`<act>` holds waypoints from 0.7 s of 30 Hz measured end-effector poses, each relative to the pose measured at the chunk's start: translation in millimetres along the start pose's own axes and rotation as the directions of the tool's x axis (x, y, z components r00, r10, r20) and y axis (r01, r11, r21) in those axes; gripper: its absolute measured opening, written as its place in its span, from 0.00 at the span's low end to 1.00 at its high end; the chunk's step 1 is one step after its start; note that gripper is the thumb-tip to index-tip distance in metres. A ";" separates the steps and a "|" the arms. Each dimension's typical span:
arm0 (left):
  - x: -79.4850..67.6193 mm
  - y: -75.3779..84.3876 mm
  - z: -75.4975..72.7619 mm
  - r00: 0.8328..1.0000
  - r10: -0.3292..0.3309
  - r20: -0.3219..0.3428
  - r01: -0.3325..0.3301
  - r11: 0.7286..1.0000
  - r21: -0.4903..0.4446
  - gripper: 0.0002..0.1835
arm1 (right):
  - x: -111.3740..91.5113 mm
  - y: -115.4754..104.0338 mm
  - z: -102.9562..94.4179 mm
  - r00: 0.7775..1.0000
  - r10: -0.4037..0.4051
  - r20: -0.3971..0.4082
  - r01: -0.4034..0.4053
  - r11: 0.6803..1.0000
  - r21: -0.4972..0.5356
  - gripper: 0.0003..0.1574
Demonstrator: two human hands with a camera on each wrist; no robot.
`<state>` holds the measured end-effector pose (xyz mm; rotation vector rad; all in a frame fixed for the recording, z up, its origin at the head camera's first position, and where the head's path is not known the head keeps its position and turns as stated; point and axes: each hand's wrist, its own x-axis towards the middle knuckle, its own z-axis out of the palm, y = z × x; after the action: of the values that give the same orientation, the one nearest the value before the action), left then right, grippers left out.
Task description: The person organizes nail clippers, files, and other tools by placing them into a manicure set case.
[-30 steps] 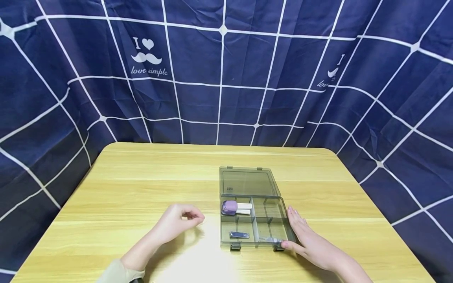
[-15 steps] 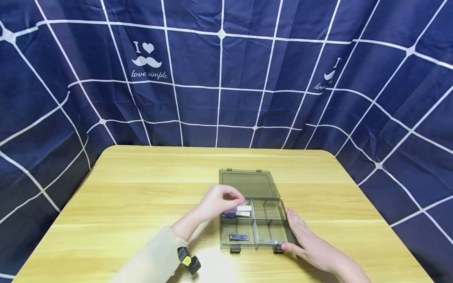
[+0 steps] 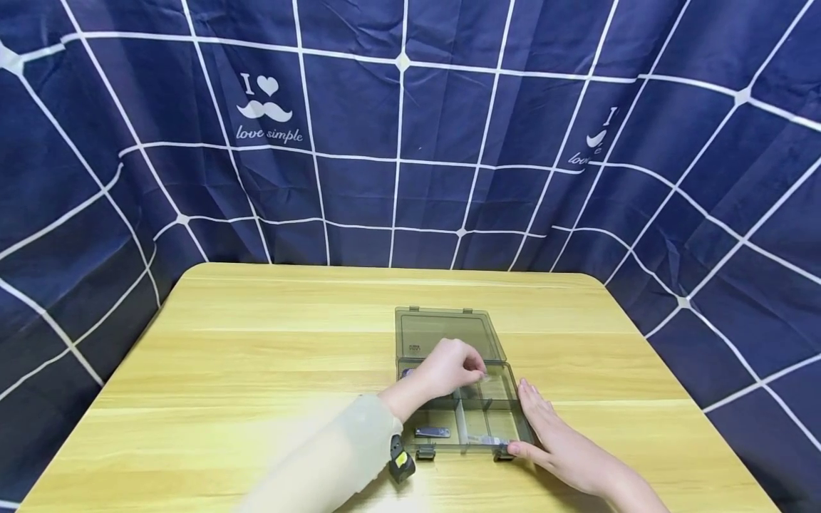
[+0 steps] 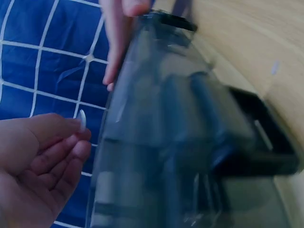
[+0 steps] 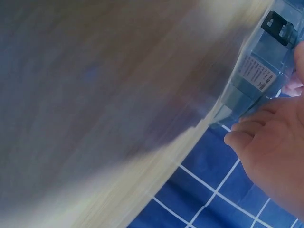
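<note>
A smoky see-through compartment box [image 3: 471, 448] lies on the table, its lid [image 3: 442, 331] folded back. My left hand [image 3: 449, 367] is over the back right compartment, pinching a small, thin translucent piece [image 4: 82, 121] between thumb and finger. Its exact kind is unclear. My right hand [image 3: 564, 445] rests along the box's right side with fingers straight, thumb by the front latch [image 3: 503, 453]. A nail clipper [image 3: 432, 432] lies in the front left compartment. A purple nail polish bottle [image 3: 407, 372] in the back left one is mostly hidden by my left wrist. Some clear, pale item [image 3: 485, 439] lies front right.
The box stands on a light wooden table [image 3: 256, 342]. A dark blue curtain [image 3: 359, 185] with white grid lines surrounds the table at the back and sides. A second latch [image 3: 425, 452] juts from the box's front left.
My left hand has moved right from the bare table left of the box, across the nail polish, to above the back right compartment. The right hand has stayed at the box's side.
</note>
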<state>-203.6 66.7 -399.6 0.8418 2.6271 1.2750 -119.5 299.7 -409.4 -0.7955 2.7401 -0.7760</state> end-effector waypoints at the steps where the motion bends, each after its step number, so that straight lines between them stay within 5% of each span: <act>1: 0.7 1.0 2.3 1.000 0.005 0.012 -0.006 0.999 0.037 0.03 | 0.1 0.2 -0.1 1.000 0.002 0.001 -0.002 1.000 0.004 0.55; 6: 1.3 4.3 10.8 0.999 0.005 0.049 -0.013 0.986 0.165 0.03 | -0.2 0.3 -0.8 1.000 0.007 0.008 -0.007 1.000 0.016 0.55; 11: 1.9 5.6 13.7 0.999 0.016 0.050 -0.025 0.981 0.192 0.04 | 0.5 1.1 -1.3 1.000 0.019 0.011 -0.020 1.000 0.010 0.56; 21: -1.0 7.6 1.8 0.999 0.037 0.003 -0.037 0.999 -0.025 0.03 | 2.5 2.5 -3.8 1.000 0.022 0.010 -0.022 1.000 0.000 0.56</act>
<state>-199.0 71.2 -395.2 0.8927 2.5989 1.3112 -124.0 301.7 -407.5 -0.7663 2.7349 -0.7664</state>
